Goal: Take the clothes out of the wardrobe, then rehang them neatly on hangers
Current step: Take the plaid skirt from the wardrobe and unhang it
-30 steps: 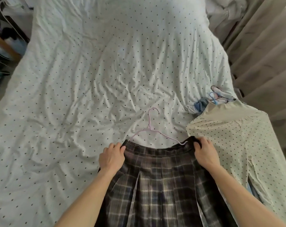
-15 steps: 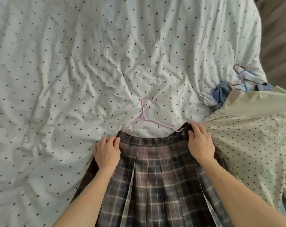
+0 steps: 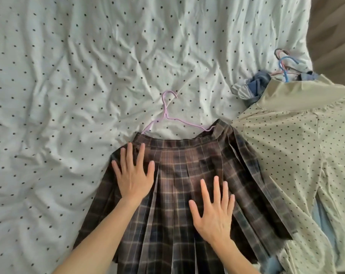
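A dark plaid pleated skirt (image 3: 187, 169) lies flat on the bed, waistband away from me. A pink wire hanger (image 3: 167, 113) sticks out from under the waistband, hook pointing up the bed. My left hand (image 3: 133, 173) presses flat on the skirt's upper left, fingers spread. Lower and to the right, my right hand (image 3: 213, 208) lies flat on the pleats with its fingers spread too. Neither hand holds anything.
The bed wears a white dotted sheet (image 3: 68, 95). A cream dotted garment (image 3: 298, 151) lies right of the skirt, overlapping its edge. Behind it sit a bundle of blue-grey clothes (image 3: 250, 86) and blue and pink hangers (image 3: 284, 64). A brown curtain (image 3: 334, 26) hangs at top right.
Both hands let go of the waistband corners and moved down onto the skirt, now flat with spread fingers. The view has tilted down and closer to the skirt.
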A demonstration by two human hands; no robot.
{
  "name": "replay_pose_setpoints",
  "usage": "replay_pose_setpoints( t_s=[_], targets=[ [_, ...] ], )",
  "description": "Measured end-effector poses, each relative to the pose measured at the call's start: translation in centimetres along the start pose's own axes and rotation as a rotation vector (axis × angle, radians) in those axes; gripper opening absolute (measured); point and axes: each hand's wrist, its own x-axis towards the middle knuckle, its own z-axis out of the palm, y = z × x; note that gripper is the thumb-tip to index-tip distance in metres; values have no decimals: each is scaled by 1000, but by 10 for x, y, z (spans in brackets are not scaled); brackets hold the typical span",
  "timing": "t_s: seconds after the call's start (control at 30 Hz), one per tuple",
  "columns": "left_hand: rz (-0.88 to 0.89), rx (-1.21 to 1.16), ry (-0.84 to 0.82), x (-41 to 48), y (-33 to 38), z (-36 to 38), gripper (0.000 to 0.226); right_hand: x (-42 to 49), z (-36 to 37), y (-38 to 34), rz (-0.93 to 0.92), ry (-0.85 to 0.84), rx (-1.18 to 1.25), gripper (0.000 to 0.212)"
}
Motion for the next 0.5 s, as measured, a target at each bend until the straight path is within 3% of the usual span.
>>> replay_pose_setpoints(
  t_s=[0.2,0.37,0.5],
  targets=[
    [67,119,-353,-154,-25,4,75,-105,9,6,55,-319,-34,84],
    [76,246,-629,-235,-18,-34,76,-155,-31,26,45,-508,-30,74],
    [114,300,-725,-254,12,-72,64,-193,-77,52,65,-409,88,63]
  ],
)
